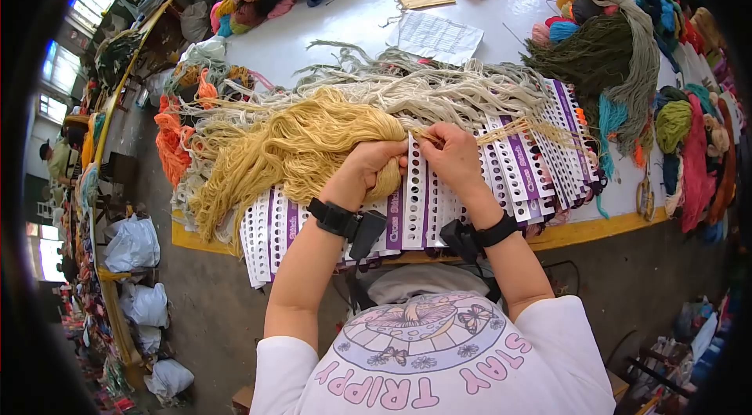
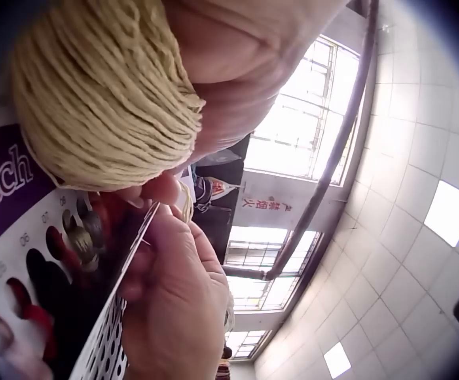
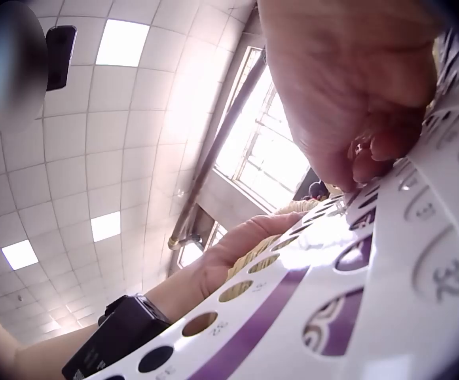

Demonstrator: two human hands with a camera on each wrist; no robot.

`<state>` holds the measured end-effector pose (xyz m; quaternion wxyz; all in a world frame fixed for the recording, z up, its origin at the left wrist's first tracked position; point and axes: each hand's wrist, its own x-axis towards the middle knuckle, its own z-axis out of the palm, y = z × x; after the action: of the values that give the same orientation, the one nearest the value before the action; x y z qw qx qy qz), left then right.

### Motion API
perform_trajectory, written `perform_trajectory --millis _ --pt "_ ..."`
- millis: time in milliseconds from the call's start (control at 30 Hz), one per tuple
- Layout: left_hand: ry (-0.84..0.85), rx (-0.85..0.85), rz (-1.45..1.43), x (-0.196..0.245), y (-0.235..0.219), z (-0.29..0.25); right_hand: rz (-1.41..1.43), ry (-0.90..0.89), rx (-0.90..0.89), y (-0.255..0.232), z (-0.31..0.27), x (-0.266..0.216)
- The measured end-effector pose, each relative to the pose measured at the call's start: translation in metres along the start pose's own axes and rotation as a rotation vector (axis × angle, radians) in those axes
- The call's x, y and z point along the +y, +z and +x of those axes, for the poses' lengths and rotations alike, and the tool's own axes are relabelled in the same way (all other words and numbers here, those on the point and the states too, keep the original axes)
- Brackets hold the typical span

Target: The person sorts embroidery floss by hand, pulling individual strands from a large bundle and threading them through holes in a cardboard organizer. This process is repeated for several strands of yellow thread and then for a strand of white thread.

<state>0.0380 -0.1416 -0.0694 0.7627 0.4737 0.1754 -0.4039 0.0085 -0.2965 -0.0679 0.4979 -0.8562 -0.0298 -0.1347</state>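
best let the left hand, curled round the yellow yarn, hold its bulk off the punched card, whose top end the right hand pinches; whether with a strand, i cannot tell. the yarn sprawls wavy leftward over other cards; the card is white, round-holed.

Looks soft, matt and stringy in the yellow yarn towards the near edge of the table, and just as fibrous in the grey-white strands behind. Turns smooth and glossy, like coated card or plastic, on the punched strips overhanging that edge. Reads smooth, faintly shiny, across the table's white top, then thin and papery in the sheet towards the far edge.
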Motion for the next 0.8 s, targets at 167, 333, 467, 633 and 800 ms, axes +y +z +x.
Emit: perform_trajectory --millis 167,333,467,633,800 --pt "0.048 0.007 -0.031 -0.011 -0.011 0.018 0.009 -0.027 -0.079 0.0 0.003 0.009" --pt "0.211 0.209 0.096 -0.012 0.012 0.008 0.076 0.048 -0.122 -0.003 0.0 0.007" --pt "0.167 0.24 0.0 0.004 0.002 -0.005 0.047 0.034 -0.071 -0.002 0.0 0.013" --pt "0.112 -0.159 -0.543 0.025 -0.011 -0.026 -0.09 -0.029 -0.069 0.001 -0.002 0.008" --pt "0.3 -0.088 0.299 0.009 0.015 -0.024 0.219 0.103 -0.044 -0.002 -0.002 -0.001"
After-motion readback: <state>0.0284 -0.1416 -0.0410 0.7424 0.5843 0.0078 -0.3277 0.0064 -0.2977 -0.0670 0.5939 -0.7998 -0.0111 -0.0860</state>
